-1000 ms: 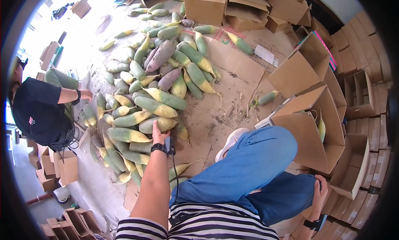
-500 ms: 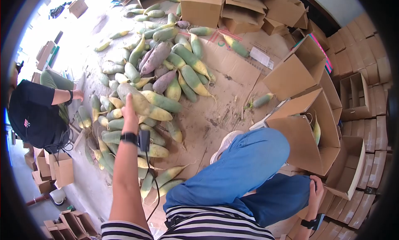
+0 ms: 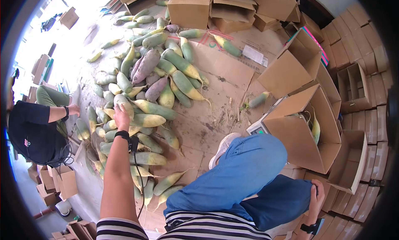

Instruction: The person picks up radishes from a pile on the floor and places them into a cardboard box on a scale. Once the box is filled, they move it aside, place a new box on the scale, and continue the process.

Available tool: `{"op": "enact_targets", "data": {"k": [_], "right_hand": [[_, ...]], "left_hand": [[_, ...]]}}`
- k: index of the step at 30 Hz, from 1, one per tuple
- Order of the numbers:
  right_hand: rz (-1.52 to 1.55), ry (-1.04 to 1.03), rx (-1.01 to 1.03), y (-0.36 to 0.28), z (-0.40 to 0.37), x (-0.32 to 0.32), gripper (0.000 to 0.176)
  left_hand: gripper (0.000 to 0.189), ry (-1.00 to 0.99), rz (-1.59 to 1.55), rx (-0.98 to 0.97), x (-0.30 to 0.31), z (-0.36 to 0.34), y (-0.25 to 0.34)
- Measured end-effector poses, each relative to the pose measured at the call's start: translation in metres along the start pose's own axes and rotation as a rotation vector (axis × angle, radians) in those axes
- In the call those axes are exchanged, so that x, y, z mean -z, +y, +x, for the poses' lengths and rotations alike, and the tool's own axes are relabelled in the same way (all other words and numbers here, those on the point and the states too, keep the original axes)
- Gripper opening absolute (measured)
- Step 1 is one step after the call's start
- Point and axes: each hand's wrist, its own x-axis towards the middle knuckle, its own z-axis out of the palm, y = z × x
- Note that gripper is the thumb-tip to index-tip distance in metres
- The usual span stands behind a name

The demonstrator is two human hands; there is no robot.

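My left hand (image 3: pixel 121 117) reaches out over a pile of green-and-white radishes (image 3: pixel 183 63) and is closed around one radish (image 3: pixel 124 102), its far end showing past the fingers. Other radishes lie beside and beneath that hand, among them a pale yellow-green one (image 3: pixel 147 120) just to its right. My right hand (image 3: pixel 316 195) rests by my bent knee at the lower right, fingers curled; a small dark patch shows between them, and I cannot make out what it is. Both wrists wear dark bands.
An open carton (image 3: pixel 305 132) with radishes inside tilts on a scale (image 3: pixel 258 128) at my right. A lone radish (image 3: pixel 259 99) lies on the cardboard floor. Stacked cartons (image 3: pixel 376 128) line the right side. Another person (image 3: pixel 39 130) in black sits at the left.
My left hand has drawn slightly back and left, and the radish in it has turned from lying crosswise to pointing more away from me. The view has shifted a little. My right hand stays put.
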Motion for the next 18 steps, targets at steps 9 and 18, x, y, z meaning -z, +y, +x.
{"op": "enact_targets", "data": {"k": [9,18], "right_hand": [[0.045,0.034,0.015,0.001,-0.007,0.003,0.015],[0.046,0.099,0.005,0.003,-0.016,0.01,0.018]], "left_hand": [[0.042,-0.098,0.226,-0.224,0.009,0.037,-0.038],[0.042,0.381,0.634,-0.634,0.005,-0.067,0.032]]}}
